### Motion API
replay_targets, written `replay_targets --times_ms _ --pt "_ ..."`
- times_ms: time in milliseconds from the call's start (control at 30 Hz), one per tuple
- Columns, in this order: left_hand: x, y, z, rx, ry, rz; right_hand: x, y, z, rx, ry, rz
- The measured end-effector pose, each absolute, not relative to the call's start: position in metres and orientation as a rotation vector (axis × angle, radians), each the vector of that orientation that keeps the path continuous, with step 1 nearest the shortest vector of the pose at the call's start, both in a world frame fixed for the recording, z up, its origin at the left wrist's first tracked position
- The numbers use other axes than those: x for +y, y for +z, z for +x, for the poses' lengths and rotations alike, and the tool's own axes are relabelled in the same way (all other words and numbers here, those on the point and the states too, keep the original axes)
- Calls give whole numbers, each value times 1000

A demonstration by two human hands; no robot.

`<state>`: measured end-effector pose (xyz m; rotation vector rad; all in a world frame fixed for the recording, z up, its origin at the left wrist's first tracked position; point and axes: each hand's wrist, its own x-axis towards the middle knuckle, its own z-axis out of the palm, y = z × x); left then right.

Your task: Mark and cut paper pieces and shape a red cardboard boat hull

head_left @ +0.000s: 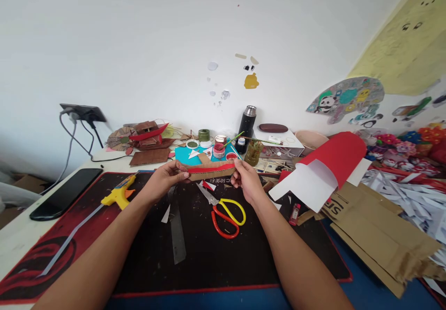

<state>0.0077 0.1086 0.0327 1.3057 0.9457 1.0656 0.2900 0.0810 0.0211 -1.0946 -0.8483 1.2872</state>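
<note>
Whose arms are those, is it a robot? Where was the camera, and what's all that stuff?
No robot here! Those are a person's own two bare hands. The camera is worn on that person's head, looking forward and down, so you see about what they would see.

The left hand and right hand hold a cardboard strip by its two ends, one each. Part of it is red.

Below it, on a dark mat, lie scissors with one red and one yellow handle, and a flat ruler. To the left are a yellow glue gun and a black phone.
</note>
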Motion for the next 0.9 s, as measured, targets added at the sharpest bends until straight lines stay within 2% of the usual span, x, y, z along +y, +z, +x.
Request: replay_targets --times_ms 900 --pt "108 32 7 1097 974 1426 78 22 283 -943 1313 -1124"
